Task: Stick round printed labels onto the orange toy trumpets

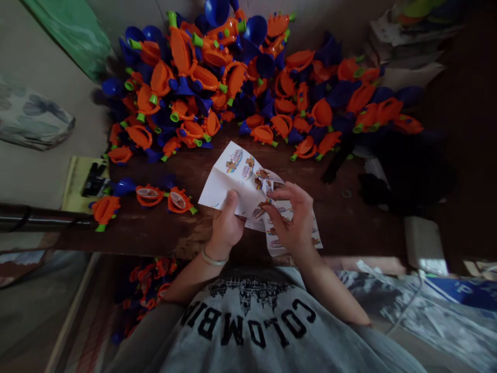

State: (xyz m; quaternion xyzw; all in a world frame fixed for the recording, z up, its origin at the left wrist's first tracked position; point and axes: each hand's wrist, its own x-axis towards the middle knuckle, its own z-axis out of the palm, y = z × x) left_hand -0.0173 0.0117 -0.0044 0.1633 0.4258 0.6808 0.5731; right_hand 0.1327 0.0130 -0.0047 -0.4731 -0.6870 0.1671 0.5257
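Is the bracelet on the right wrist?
No, the bracelet circles the wrist of the left hand, which holds a white sheet.

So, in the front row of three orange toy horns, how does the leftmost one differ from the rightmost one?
The rightmost horn has an oval sticker facing up; on the leftmost horn I see none. The leftmost horn's green end points towards the person's body, while the rightmost horn's points more to the right. Both have an orange body and a green end, and both lie on the table.
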